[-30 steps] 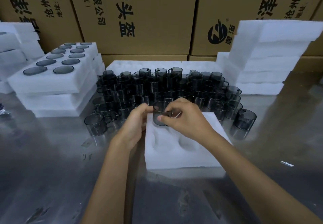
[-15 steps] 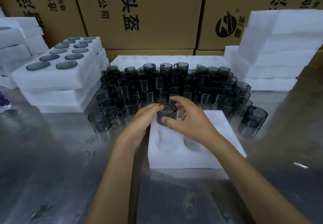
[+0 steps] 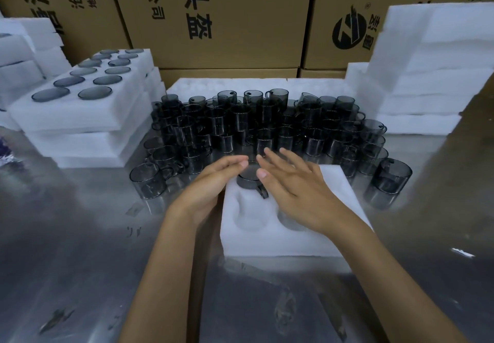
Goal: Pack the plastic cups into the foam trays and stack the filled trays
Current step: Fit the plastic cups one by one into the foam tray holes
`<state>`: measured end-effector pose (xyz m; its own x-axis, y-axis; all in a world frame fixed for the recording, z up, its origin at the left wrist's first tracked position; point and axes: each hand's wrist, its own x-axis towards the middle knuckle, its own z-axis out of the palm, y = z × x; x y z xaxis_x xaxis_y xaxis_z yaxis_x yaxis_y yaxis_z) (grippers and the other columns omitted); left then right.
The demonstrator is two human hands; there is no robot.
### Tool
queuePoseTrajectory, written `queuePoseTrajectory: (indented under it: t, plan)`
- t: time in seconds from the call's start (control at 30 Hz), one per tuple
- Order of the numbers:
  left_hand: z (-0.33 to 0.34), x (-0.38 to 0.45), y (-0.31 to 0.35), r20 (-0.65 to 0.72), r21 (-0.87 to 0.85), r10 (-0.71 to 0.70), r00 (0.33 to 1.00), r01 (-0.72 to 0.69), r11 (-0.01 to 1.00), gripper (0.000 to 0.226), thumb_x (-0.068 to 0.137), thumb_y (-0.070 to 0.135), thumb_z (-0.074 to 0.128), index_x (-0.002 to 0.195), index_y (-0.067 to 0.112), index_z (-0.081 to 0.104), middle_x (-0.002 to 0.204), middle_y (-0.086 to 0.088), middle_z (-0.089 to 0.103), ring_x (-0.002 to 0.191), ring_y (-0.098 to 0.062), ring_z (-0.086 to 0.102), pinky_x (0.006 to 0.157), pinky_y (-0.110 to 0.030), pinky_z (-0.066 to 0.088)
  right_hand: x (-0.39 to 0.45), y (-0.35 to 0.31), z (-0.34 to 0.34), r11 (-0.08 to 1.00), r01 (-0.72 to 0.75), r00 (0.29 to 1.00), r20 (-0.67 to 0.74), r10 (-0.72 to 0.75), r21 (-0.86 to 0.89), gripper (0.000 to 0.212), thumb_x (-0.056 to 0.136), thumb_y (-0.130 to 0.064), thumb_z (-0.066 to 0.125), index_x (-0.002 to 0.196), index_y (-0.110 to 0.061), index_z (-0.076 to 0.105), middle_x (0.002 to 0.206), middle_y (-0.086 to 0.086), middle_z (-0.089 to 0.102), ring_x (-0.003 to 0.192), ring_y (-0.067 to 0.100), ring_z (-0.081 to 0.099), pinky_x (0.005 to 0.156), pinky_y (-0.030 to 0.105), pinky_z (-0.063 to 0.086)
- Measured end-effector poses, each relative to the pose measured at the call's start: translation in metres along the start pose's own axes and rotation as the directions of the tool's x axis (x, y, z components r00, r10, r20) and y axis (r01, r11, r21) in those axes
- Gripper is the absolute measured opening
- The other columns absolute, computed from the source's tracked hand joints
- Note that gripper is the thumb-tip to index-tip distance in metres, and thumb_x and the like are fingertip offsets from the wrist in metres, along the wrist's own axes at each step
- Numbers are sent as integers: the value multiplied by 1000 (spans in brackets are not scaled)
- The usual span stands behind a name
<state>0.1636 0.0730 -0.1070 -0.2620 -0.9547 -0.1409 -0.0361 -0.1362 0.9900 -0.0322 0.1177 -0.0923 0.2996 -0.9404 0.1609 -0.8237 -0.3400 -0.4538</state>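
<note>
Both grips open — left hand (image 3: 211,185), right hand (image 3: 296,185) — over smoky grey cup (image 3: 250,179), sunk in foam tray (image 3: 280,238)

A foam tray (image 3: 278,235) lies on the table (image 3: 80,262) in front of the person. One cup (image 3: 250,179) sits in a far hole of the tray, between the left hand (image 3: 205,190) and the right hand (image 3: 296,190). Behind the tray stands a big crowd of cups (image 3: 267,126). To the left is a stack of filled trays (image 3: 80,118) (cups sit in the top one). To the right is a pile of foam trays (image 3: 427,75). Cardboard boxes (image 3: 227,16) stand at the back.
</note>
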Motion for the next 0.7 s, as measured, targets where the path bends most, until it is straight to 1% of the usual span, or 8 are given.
queuePoseTrajectory:
  t: [0.13, 0.3, 0.4, 0.47, 0.53, 0.57, 0.6, 0.7]
  plan:
    - [0, 0, -2, -33, -27, -31, 999, 31, 999, 34, 80, 35, 78, 113, 38, 71, 116, -1, 72, 110, -23, 68, 101, -44, 52, -1, 1, 4, 991, 18, 999, 42, -12, -130, 55, 104, -51, 14, 156, -36, 26, 165, -20, 5, 150, 0, -12, 119, 34, -6]
    - [0, 0, -4, -33, -4, 3, 999, -4, 1000, 29, 88, 27, 74, 113, 40, 70, 104, 17, 74, 107, -13, 69, 102, -41, 51, -2, 3, 6, 981, 24, 999, 39, -17, -195, 52, 106, -44, 17, 157, -37, 21, 166, -16, 7, 152, 4, -9, 120, 36, -5]
    - [3, 0, -1, -209, 183, 143, 967, -105, 977, 20, 90, 24, 73, 107, 36, 72, 111, 10, 72, 113, -12, 64, 105, -41, 47, -2, 4, 7, 980, 16, 999, 52, -5, -197, 52, 105, -46, 16, 157, -40, 17, 166, -14, 8, 153, 6, -2, 121, 38, -3]
    - [1, -1, 3, -488, 372, 341, 803, -162, 914, 20, 93, 12, 63, 98, 29, 72, 105, 3, 72, 104, -20, 65, 102, -46, 48, -2, 6, 8, 981, 14, 999, 47, -5, -195, 52, 105, -46, 17, 157, -41, 17, 166, -14, 10, 153, 6, 2, 122, 38, -1]
    - [-7, -6, 6, -681, 623, 509, 526, 52, 780, 29, 86, 7, 57, 105, 25, 70, 118, -5, 65, 115, -29, 56, 106, -48, 38, -1, 7, 8, 984, 13, 999, 35, -7, -179, 52, 105, -47, 18, 157, -41, 18, 166, -15, 12, 152, 6, 4, 122, 37, -1]
    - [-14, -8, 5, -720, 667, 547, 427, 207, 716, 36, 80, 8, 60, 113, 21, 66, 132, -9, 56, 126, -33, 46, 108, -49, 31, -1, 7, 8, 985, 13, 999, 33, -8, -170, 52, 105, -47, 19, 156, -42, 19, 165, -16, 12, 152, 5, 4, 122, 37, -1]
    - [-21, -11, 4, -756, 648, 529, 386, 327, 687, 47, 76, 10, 64, 122, 16, 59, 144, -14, 43, 135, -37, 35, 109, -51, 27, 0, 7, 8, 986, 13, 999, 34, -7, -164, 52, 105, -47, 20, 156, -42, 20, 165, -16, 13, 152, 4, 4, 122, 36, -1]
    - [-35, -17, 1, -828, 545, 351, 438, 476, 691, 69, 75, 15, 73, 135, 6, 41, 151, -23, 29, 139, -42, 26, 108, -54, 27, 0, 9, 9, 991, 8, 1000, 14, -6, -132, 51, 104, -48, 25, 155, -42, 25, 164, -18, 17, 151, 2, 6, 120, 32, -2]
